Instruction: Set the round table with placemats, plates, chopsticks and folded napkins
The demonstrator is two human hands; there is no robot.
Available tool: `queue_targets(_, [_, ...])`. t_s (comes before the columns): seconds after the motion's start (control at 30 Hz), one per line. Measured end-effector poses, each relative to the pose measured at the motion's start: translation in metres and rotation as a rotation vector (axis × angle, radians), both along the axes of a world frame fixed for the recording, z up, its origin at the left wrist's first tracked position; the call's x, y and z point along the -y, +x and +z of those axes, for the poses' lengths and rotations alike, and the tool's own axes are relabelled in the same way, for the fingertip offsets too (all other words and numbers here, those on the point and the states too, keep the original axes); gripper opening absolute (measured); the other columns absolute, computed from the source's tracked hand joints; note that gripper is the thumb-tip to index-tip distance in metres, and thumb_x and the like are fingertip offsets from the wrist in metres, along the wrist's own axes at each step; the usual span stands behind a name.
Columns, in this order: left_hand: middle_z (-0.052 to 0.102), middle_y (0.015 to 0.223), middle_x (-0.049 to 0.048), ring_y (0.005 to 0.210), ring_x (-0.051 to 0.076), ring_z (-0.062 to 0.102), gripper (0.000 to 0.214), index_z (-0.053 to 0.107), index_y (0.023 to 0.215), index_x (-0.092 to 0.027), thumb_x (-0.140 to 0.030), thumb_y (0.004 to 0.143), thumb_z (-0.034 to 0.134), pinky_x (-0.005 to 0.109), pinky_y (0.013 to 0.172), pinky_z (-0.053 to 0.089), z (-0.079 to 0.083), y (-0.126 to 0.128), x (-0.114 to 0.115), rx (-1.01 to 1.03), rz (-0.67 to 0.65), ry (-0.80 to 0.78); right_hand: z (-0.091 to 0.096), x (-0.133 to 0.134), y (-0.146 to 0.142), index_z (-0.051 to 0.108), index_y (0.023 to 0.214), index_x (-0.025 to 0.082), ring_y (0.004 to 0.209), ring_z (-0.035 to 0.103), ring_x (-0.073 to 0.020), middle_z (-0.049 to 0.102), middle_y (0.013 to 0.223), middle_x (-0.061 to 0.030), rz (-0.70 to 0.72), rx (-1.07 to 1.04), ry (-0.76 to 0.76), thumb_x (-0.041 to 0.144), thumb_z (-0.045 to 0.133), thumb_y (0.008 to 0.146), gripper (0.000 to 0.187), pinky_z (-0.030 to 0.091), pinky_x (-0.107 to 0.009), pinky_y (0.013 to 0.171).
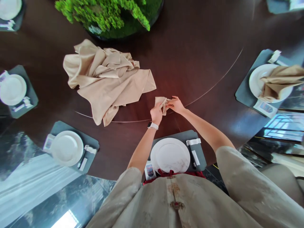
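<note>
A small folded beige cloth napkin (163, 109) is between my two hands, over the dark table just beyond the nearest place setting. My left hand (156, 113), with a white-strapped watch at the wrist, grips the napkin's left part. My right hand (176, 105) pinches its right edge with bent fingers. Part of the napkin is hidden behind the fingers. To the left lies a crumpled heap of beige cloth napkins (106, 76), apart from my hands. A white plate (170, 155) on a grey placemat (201, 153) sits between my forearms.
A green miniature tree planter (118, 22) stands at the table's middle. On the right, a folded napkin (280, 82) rests on a plate. Other settings include a left plate (67, 148) and a far-left plate (13, 89). A chair (280, 180) stands at right.
</note>
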State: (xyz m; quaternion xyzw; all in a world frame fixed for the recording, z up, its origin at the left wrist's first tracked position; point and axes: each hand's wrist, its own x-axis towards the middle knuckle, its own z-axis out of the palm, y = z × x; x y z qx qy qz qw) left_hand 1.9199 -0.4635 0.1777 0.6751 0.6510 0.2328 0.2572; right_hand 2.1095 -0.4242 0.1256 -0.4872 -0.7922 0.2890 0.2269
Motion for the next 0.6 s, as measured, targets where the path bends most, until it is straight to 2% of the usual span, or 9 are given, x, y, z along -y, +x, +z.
queue_targets(0.1, [0.076, 0.099, 0.0071, 0.086, 0.021, 0.073, 0.021, 0.066, 0.113, -0.022, -0.022, 0.097, 0.053, 0.03, 0.081, 0.056, 0.006, -0.005, -0.015, 0.102, 0.064, 0.101, 0.001, -0.015, -0.026, 0.069, 0.068, 0.019, 0.079, 0.06, -0.0203, 0.069, 0.075, -0.0042, -0.099, 0.113, -0.043, 0.027, 0.064, 0.085, 0.019, 0.034, -0.042, 0.098])
queue_targets(0.23, [0.077, 0.097, 0.007, 0.089, 0.022, 0.074, 0.02, 0.068, 0.112, -0.024, -0.023, 0.096, 0.055, 0.031, 0.084, 0.056, -0.002, -0.009, -0.02, 0.061, -0.082, 0.077, 0.002, -0.027, -0.055, 0.066, 0.087, 0.017, 0.08, 0.057, -0.0214, 0.068, 0.09, -0.0088, -0.421, 0.211, -0.086, 0.018, 0.051, 0.086, 0.016, 0.035, -0.037, 0.086])
queue_targets(0.3, [0.076, 0.107, 0.0078, 0.106, 0.023, 0.071, 0.021, 0.071, 0.106, -0.024, -0.02, 0.096, 0.053, 0.037, 0.098, 0.053, -0.011, -0.013, -0.015, 0.031, -0.166, 0.052, 0.006, -0.035, -0.056, 0.064, 0.102, 0.015, 0.083, 0.057, -0.0221, 0.067, 0.101, -0.0113, -0.518, 0.229, -0.092, 0.012, 0.046, 0.085, 0.025, 0.036, -0.036, 0.084])
queue_targets(0.37, [0.069, 0.129, 0.0087, 0.135, 0.026, 0.055, 0.018, 0.073, 0.101, -0.023, -0.022, 0.093, 0.057, 0.046, 0.116, 0.042, -0.02, -0.019, -0.009, 0.009, -0.214, 0.053, 0.013, -0.046, -0.046, 0.063, 0.11, 0.016, 0.085, 0.057, -0.0221, 0.065, 0.109, -0.012, -0.444, 0.215, -0.128, 0.014, 0.051, 0.084, 0.029, 0.039, -0.035, 0.082])
queue_targets(0.4, [0.06, 0.141, 0.0093, 0.146, 0.028, 0.042, 0.016, 0.073, 0.1, -0.022, -0.024, 0.092, 0.06, 0.05, 0.121, 0.034, -0.023, -0.021, -0.006, 0.003, -0.208, 0.053, 0.017, -0.052, -0.039, 0.064, 0.11, 0.016, 0.087, 0.058, -0.0218, 0.064, 0.111, -0.0113, -0.346, 0.194, -0.171, 0.016, 0.055, 0.083, 0.029, 0.04, -0.034, 0.081])
queue_targets(0.47, [0.038, 0.161, 0.0099, 0.156, 0.03, 0.018, 0.017, 0.073, 0.1, -0.02, -0.029, 0.091, 0.063, 0.053, 0.125, 0.025, -0.027, -0.024, -0.001, 0.011, -0.159, 0.019, 0.026, -0.064, -0.026, 0.069, 0.106, 0.018, 0.09, 0.059, -0.0208, 0.063, 0.111, -0.009, -0.129, 0.147, -0.308, 0.02, 0.061, 0.081, 0.027, 0.044, -0.032, 0.081])
queue_targets(0.53, [0.021, 0.168, 0.0096, 0.157, 0.029, 0.014, 0.02, 0.072, 0.103, -0.018, -0.029, 0.094, 0.057, 0.051, 0.125, 0.027, -0.027, -0.022, 0.001, 0.05, -0.122, -0.058, 0.034, -0.072, -0.021, 0.072, 0.102, 0.018, 0.096, 0.06, -0.0214, 0.063, 0.112, -0.0084, -0.014, 0.151, -0.412, 0.024, 0.064, 0.081, 0.023, 0.046, -0.032, 0.084])
queue_targets(0.6, [0.018, 0.168, 0.011, 0.155, 0.026, 0.022, 0.022, 0.068, 0.11, -0.018, -0.026, 0.095, 0.054, 0.047, 0.123, 0.032, -0.023, -0.018, -0.001, 0.12, -0.123, -0.133, 0.041, -0.074, -0.027, 0.072, 0.099, 0.017, 0.101, 0.059, -0.0243, 0.062, 0.116, -0.0111, -0.031, 0.231, -0.38, 0.028, 0.068, 0.079, 0.024, 0.047, -0.035, 0.087])
